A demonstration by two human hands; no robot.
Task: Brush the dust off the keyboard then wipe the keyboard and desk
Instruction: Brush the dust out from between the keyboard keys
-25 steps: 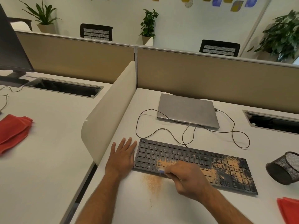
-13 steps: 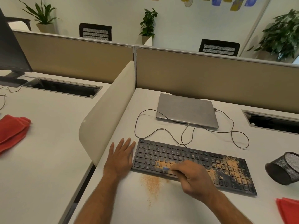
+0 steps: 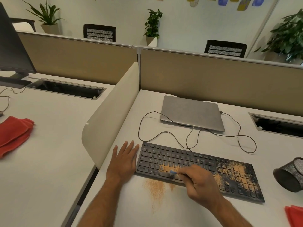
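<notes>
A red cloth lies on the neighbouring table at far left, beyond a curved white divider. The left hand rests flat on the near table, fingers straight and together, holding nothing, its fingertips just beside the left end of the keyboard. The black keyboard lies across the table, angled slightly away to the left. Orange-brown dust is spread on the table directly in front of the keyboard's left half; more dust covers the middle keys and the number pad at the right end. The right hand is curled around a small brush, whose blue tip touches the lower key rows near the middle. A closed grey laptop sits behind the keyboard, with a thin cable looping between them. A black mesh cup lies tipped on its side at right, and the corner of another red cloth shows at the lower right edge
</notes>
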